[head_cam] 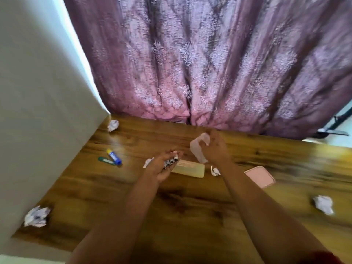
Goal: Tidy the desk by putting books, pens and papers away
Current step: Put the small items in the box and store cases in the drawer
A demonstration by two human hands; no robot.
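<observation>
desk (190, 202) right side motion-blurred, pens (171, 161) partly hidden

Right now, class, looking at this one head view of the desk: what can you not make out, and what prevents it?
- Pens in the left hand: the fingers hide their barrels.
- Translucent case: the right hand covers part; motion blur hides any contents.
- Pink flat item: blurred, unidentifiable.
- Desk: cut off at the bottom edge.

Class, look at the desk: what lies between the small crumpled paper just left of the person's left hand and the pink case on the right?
In the head view, a pale flat rectangular box and another small paper ball lie between that crumpled paper and the pink case.
</observation>
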